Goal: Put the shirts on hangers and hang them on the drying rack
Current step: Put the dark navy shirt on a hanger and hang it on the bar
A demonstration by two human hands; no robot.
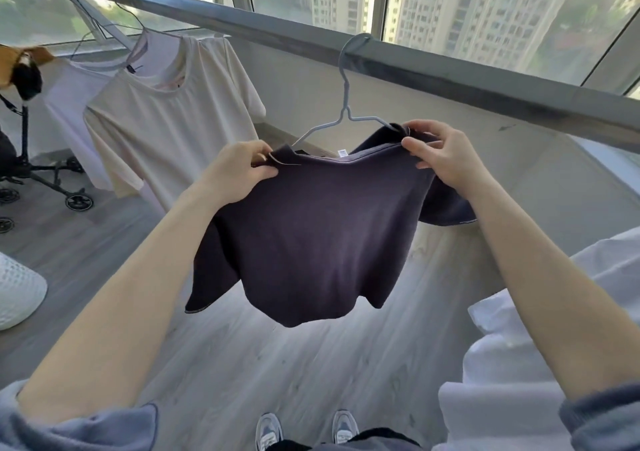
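Observation:
A dark navy shirt [311, 228] hangs in front of me on a pale wire hanger [344, 104], whose hook sits over the grey rail of the drying rack [450, 72]. My left hand [239, 170] pinches the shirt's left shoulder by the collar. My right hand [440, 152] grips the right shoulder, where the cloth is bunched over the hanger's arm. The hanger's left arm shows bare above the collar. Further left on the rail hang a cream shirt [166, 111] and, behind it, a pale lilac shirt [69, 104].
A black wheeled stroller frame [38, 170] stands at the left, with a white mesh basket [17, 291] on the floor near it. White cloth [519, 364] lies piled at my right. Large windows run behind the rail. My shoes [304, 430] are on grey wood flooring.

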